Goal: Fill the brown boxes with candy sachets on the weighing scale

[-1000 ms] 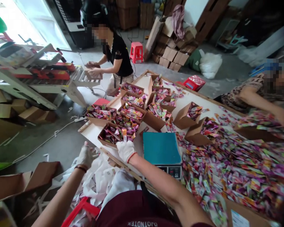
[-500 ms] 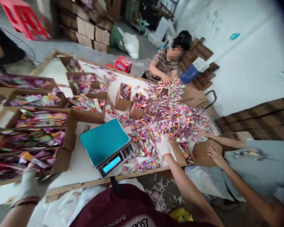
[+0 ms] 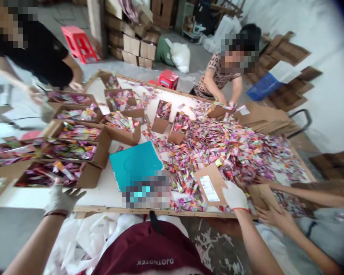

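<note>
My left hand (image 3: 62, 199), in a pale glove with bare fingertips, is spread beside the front of a cardboard box (image 3: 87, 176) full of small colourful packets (image 3: 64, 171). One fingertip reaches the box's edge; whether it presses there I cannot tell. My right hand (image 3: 235, 195), gloved in white, is closed on the edge of a carton (image 3: 202, 183) with a white label (image 3: 210, 188) on its side. This carton is tilted among the loose packets (image 3: 226, 141). A scale with a teal plate (image 3: 136, 162) lies between my hands, its display blurred out.
Several packet-filled boxes (image 3: 80, 131) crowd the table's left side, and two small ones (image 3: 161, 123) stand mid-table. At right, a co-worker's hands (image 3: 271, 214) hold another carton (image 3: 262, 194). Another person (image 3: 220, 82) works across the table; a third (image 3: 40, 57) stands far left.
The view has swung left, bringing a person at the far left into sight. The labelled carton at my right hand has turned, showing its label. My left hand's fingers have come off the packets and spread.
</note>
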`<control>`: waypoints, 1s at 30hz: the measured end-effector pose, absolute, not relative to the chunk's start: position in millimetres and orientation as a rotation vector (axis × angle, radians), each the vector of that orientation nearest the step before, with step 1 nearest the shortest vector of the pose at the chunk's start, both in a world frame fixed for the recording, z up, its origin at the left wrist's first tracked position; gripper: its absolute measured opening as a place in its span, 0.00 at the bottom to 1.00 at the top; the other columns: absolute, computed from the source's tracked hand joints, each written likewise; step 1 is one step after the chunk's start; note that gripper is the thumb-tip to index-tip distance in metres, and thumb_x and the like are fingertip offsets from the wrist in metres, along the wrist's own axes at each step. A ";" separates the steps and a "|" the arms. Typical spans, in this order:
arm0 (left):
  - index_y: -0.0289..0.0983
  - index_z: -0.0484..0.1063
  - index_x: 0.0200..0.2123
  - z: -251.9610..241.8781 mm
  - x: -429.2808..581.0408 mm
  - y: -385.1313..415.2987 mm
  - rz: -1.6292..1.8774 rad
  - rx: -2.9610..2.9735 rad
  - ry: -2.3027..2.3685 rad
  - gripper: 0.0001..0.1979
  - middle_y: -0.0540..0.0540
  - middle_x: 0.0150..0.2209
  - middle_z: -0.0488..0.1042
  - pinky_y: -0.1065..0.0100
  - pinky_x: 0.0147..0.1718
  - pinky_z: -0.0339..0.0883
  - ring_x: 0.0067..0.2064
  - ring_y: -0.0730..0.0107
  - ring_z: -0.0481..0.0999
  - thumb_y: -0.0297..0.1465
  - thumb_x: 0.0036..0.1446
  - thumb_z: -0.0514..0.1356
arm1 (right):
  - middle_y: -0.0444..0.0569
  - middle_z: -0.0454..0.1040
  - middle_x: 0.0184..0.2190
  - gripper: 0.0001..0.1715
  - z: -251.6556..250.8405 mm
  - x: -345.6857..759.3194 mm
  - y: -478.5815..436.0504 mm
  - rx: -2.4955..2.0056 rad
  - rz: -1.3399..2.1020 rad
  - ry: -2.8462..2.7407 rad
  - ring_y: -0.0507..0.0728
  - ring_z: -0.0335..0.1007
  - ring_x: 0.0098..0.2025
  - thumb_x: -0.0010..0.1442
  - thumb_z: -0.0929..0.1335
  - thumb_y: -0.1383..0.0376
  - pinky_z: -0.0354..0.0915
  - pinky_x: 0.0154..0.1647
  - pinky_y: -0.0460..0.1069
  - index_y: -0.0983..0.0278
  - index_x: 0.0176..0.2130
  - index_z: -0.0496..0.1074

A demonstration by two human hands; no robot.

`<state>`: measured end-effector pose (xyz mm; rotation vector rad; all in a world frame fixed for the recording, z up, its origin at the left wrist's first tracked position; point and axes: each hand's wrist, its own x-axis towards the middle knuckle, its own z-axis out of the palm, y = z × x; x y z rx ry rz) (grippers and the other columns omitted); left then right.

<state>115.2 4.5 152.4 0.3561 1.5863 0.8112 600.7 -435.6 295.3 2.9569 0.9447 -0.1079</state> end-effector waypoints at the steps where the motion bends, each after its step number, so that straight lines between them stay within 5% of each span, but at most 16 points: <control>1: 0.45 0.65 0.46 153.7 115.0 -2.4 0.835 0.340 1.584 0.20 0.46 0.41 0.70 0.34 0.53 0.67 0.49 0.55 0.75 0.51 0.58 0.57 | 0.51 0.79 0.29 0.09 296.3 596.7 -427.2 2.931 -0.144 1.014 0.57 0.74 0.28 0.63 0.66 0.68 0.65 0.28 0.49 0.59 0.35 0.78; 8: 0.47 0.59 0.59 153.0 114.0 -39.5 0.860 0.201 1.549 0.29 0.34 0.63 0.63 0.35 0.55 0.67 0.66 0.41 0.66 0.56 0.62 0.47 | 0.54 0.80 0.40 0.17 326.1 514.0 -290.7 2.532 -0.075 1.880 0.62 0.74 0.43 0.67 0.61 0.68 0.63 0.47 0.55 0.59 0.40 0.79; 13: 0.43 0.63 0.54 147.0 100.0 -54.3 0.816 0.256 1.538 0.25 0.34 0.58 0.66 0.38 0.59 0.64 0.64 0.43 0.68 0.53 0.64 0.49 | 0.51 0.79 0.37 0.17 311.3 455.0 -187.6 2.207 -0.287 2.174 0.59 0.73 0.42 0.70 0.60 0.67 0.61 0.43 0.53 0.60 0.45 0.78; 16: 0.42 0.63 0.50 146.4 86.1 -59.0 0.845 0.278 1.547 0.19 0.40 0.50 0.69 0.42 0.59 0.64 0.55 0.52 0.75 0.49 0.65 0.52 | 0.51 0.79 0.39 0.13 311.7 443.5 -172.1 2.124 -0.333 2.255 0.59 0.73 0.43 0.68 0.63 0.67 0.61 0.45 0.53 0.61 0.45 0.78; 22: 0.42 0.63 0.44 143.2 66.3 -64.3 0.884 0.222 1.596 0.14 0.48 0.39 0.68 0.53 0.49 0.71 0.37 0.66 0.75 0.45 0.66 0.52 | 0.50 0.74 0.41 0.12 345.5 479.3 -205.0 2.792 -0.318 2.274 0.58 0.72 0.43 0.60 0.72 0.61 0.67 0.49 0.53 0.63 0.43 0.72; 26: 0.42 0.64 0.45 135.8 71.0 -65.2 0.852 0.181 1.599 0.14 0.48 0.39 0.67 0.54 0.48 0.71 0.37 0.66 0.74 0.45 0.66 0.53 | 0.48 0.71 0.41 0.22 353.9 489.2 -213.3 3.231 -0.684 2.068 0.57 0.73 0.40 0.57 0.74 0.56 0.72 0.43 0.52 0.61 0.47 0.68; 30: 0.42 0.65 0.49 129.1 80.1 -62.1 0.819 0.201 1.558 0.16 0.44 0.45 0.69 0.51 0.54 0.68 0.46 0.60 0.76 0.46 0.66 0.53 | 0.48 0.69 0.41 0.29 354.1 468.7 -195.5 3.202 -0.946 2.100 0.55 0.72 0.39 0.54 0.76 0.54 0.73 0.40 0.51 0.61 0.50 0.67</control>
